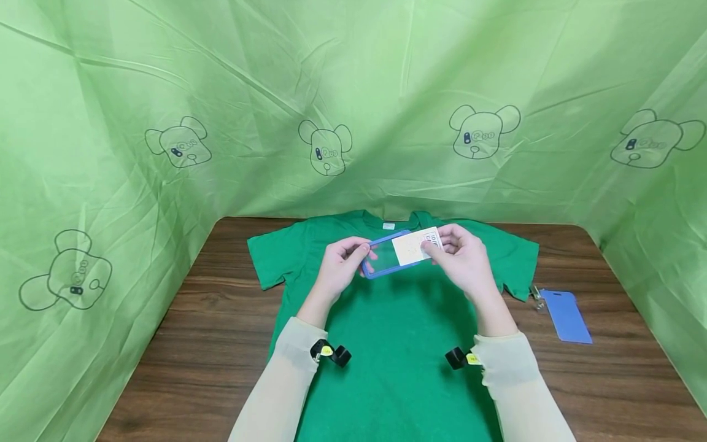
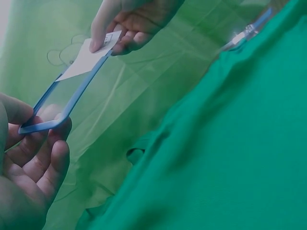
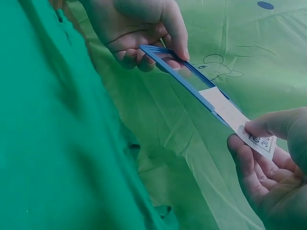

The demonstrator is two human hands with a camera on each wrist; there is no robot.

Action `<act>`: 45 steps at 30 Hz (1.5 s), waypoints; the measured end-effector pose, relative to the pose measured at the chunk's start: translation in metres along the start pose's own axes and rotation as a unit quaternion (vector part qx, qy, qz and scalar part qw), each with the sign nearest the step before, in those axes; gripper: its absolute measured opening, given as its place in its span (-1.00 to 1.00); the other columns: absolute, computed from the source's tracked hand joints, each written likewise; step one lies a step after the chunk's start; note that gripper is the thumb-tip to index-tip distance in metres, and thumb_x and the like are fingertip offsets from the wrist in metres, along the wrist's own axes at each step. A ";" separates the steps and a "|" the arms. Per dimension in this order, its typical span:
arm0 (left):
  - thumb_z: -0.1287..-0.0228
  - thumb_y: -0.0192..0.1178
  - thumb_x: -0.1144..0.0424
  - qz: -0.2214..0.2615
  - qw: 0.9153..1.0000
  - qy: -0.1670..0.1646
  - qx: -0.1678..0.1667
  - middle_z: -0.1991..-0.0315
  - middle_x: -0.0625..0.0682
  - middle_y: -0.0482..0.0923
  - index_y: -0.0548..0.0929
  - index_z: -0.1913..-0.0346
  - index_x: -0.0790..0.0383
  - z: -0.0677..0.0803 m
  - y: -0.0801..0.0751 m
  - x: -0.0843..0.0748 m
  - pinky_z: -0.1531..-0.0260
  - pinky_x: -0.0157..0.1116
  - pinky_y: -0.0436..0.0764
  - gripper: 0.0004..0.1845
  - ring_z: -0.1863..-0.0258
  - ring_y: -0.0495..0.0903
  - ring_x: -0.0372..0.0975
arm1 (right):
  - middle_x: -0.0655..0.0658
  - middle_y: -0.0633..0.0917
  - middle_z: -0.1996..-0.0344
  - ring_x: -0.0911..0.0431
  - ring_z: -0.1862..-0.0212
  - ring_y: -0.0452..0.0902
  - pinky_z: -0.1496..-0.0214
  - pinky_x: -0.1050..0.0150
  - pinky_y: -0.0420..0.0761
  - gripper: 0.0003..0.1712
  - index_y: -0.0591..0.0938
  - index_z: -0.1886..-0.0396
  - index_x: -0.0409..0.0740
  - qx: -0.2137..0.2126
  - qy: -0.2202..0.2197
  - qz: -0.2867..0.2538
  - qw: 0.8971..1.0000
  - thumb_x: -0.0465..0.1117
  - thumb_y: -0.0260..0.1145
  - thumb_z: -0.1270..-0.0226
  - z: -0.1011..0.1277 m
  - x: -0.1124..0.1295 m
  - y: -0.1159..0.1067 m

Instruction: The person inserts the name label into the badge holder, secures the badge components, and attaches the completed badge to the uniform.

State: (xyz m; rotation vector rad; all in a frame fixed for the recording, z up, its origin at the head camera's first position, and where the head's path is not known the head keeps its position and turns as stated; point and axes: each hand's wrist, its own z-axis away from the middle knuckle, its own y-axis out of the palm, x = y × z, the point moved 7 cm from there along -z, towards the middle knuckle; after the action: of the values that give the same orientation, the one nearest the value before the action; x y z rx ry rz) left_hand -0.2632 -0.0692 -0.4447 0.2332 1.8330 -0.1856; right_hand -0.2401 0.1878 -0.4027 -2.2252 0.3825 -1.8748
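Above green shirt (image 1: 397, 331): left hand (image 1: 338, 267) grips holder (image 1: 383, 258), lengthwise left-right; right hand (image 1: 464, 258) pinches card (image 1: 417, 245).

Surroundings: counter and backdrop

Green T-shirt (image 1: 397, 331) lies flat on wooden counter (image 1: 210, 344); spare blue badge holder (image 1: 566, 315) beside its sleeve; bear-printed green sheet (image 1: 166, 123) behind.

My head cam looks down over the table (image 1: 193, 344); both wrist cams sit close, low, facing each other across the badge holder (image 1: 386, 258), which all three share
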 end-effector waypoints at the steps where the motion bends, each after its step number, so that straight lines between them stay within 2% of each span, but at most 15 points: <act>1: -0.69 0.20 0.30 -0.001 1.000 0.000 0.001 0.25 0.20 0.81 0.78 -0.06 0.44 0.000 0.000 0.000 0.44 -0.24 0.73 -0.75 0.47 0.77 -0.18 | -0.27 0.81 0.14 0.11 0.35 0.71 0.29 0.33 0.76 -0.64 0.68 -0.09 -0.31 0.000 0.000 0.002 1.000 -0.15 0.53 -0.51 0.000 0.000 0.000; 5: -0.69 0.20 0.29 -0.003 1.000 -0.001 0.003 0.25 0.16 0.82 0.79 -0.06 0.41 0.000 0.001 0.000 0.44 -0.26 0.73 -0.75 0.46 0.77 -0.18 | -0.25 0.81 0.16 0.09 0.35 0.70 0.27 0.26 0.78 -0.64 0.68 -0.08 -0.30 0.005 0.003 0.010 1.000 -0.14 0.53 -0.51 0.000 -0.002 0.004; 13: -0.70 0.20 0.27 0.000 1.000 -0.007 0.003 0.22 0.22 0.81 0.78 -0.07 0.42 0.000 0.002 0.000 0.45 -0.27 0.71 -0.74 0.46 0.77 -0.16 | -0.21 0.82 0.19 0.01 0.36 0.70 0.33 0.32 0.70 -0.62 0.68 -0.10 -0.25 0.021 0.005 0.024 0.999 -0.09 0.53 -0.52 0.000 -0.005 0.014; 20: -0.69 0.21 0.27 -0.002 1.000 -0.012 -0.003 0.24 0.18 0.81 0.79 -0.04 0.37 0.000 0.003 0.001 0.44 -0.23 0.70 -0.77 0.47 0.76 -0.16 | -0.22 0.84 0.16 -0.02 0.36 0.71 0.32 0.27 0.73 -0.58 0.67 -0.19 -0.26 0.042 0.014 0.007 0.999 -0.10 0.51 -0.54 0.000 -0.005 0.023; 26: -0.69 0.21 0.28 -0.004 1.000 -0.012 -0.003 0.25 0.18 0.79 0.78 -0.04 0.38 0.001 0.004 0.001 0.45 -0.21 0.69 -0.77 0.48 0.74 -0.16 | -0.22 0.82 0.21 -0.17 0.35 0.72 0.33 0.27 0.74 -0.61 0.72 -0.16 -0.30 0.061 0.019 0.000 0.998 -0.10 0.48 -0.57 0.001 -0.006 0.031; 32: -0.69 0.21 0.28 -0.004 1.000 -0.013 0.002 0.26 0.19 0.77 0.78 -0.06 0.39 0.002 0.007 0.000 0.45 -0.23 0.67 -0.77 0.48 0.72 -0.15 | -0.26 0.82 0.24 -0.08 0.38 0.69 0.34 0.32 0.70 -0.61 0.72 -0.09 -0.33 0.068 0.030 -0.014 0.997 -0.09 0.50 -0.55 0.003 -0.008 0.034; 37: -0.67 0.22 0.32 0.001 1.000 -0.017 0.001 0.30 0.16 0.74 0.78 -0.08 0.43 0.002 0.008 0.001 0.46 -0.19 0.67 -0.77 0.49 0.70 -0.17 | -0.28 0.82 0.22 -0.09 0.36 0.69 0.33 0.32 0.70 -0.61 0.71 -0.08 -0.33 0.070 0.038 -0.023 0.997 -0.10 0.52 -0.53 0.004 -0.009 0.035; 45: -0.45 0.46 0.31 0.005 0.999 -0.040 -0.005 0.24 0.09 0.77 0.79 -0.06 0.37 0.001 0.012 0.002 0.46 -0.33 0.71 -0.76 0.42 0.73 -0.23 | -0.28 0.79 0.26 0.07 0.41 0.67 0.32 0.32 0.71 -0.63 0.67 -0.03 -0.35 0.067 0.043 -0.034 0.996 -0.14 0.53 -0.52 0.003 -0.010 0.037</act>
State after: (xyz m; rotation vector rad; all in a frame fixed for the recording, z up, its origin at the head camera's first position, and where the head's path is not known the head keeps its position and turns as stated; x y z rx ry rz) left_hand -0.2596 -0.0579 -0.4471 0.2248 1.7522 -0.1754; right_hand -0.2408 0.1562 -0.4248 -2.1014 0.1889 -1.9721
